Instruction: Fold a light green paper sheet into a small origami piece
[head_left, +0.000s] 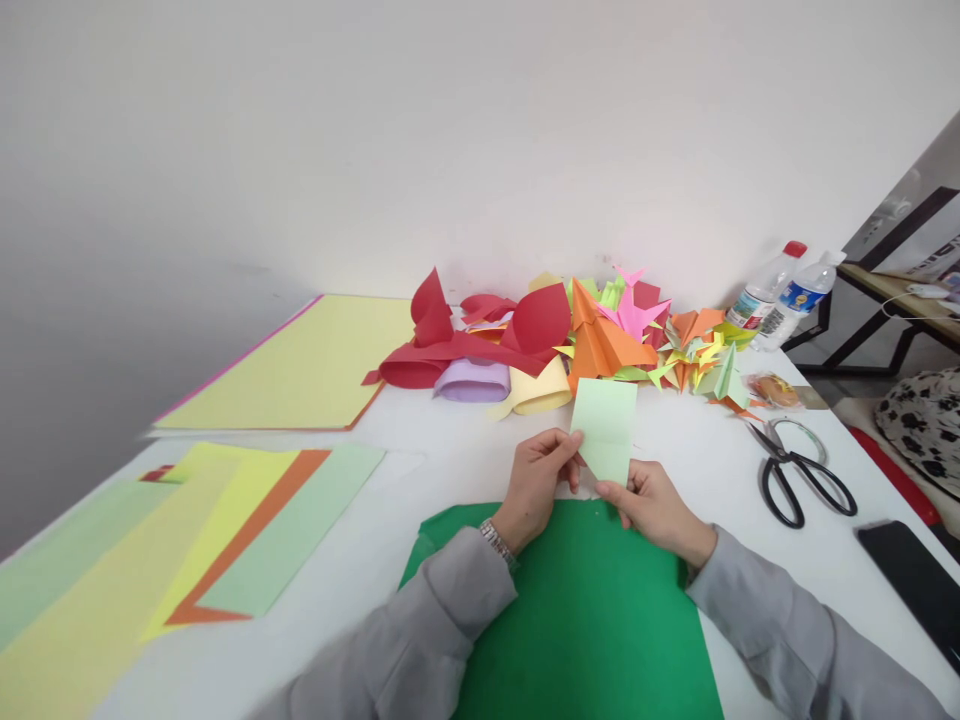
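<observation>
Between my two hands a sheet of pale green paper [606, 425] is held up, its lower left corner slanting inward. My left hand [538, 480] pinches its left edge between thumb and fingers. At the bottom edge, my right hand [651, 502] grips the paper, thumb in front and fingers curled. Below both hands lies a large green sheet [592, 610] on the white table [360, 560]. Whether the pale green paper has several layers, I cannot tell.
Behind my hands sit red paper shapes [480, 345] and folded paper planes [611, 335]. Coloured sheets [292, 540] and a yellow stack [292, 365] lie left. On the right are scissors [784, 457], a roll of tape [817, 440], a black phone [911, 580] and two bottles [761, 290].
</observation>
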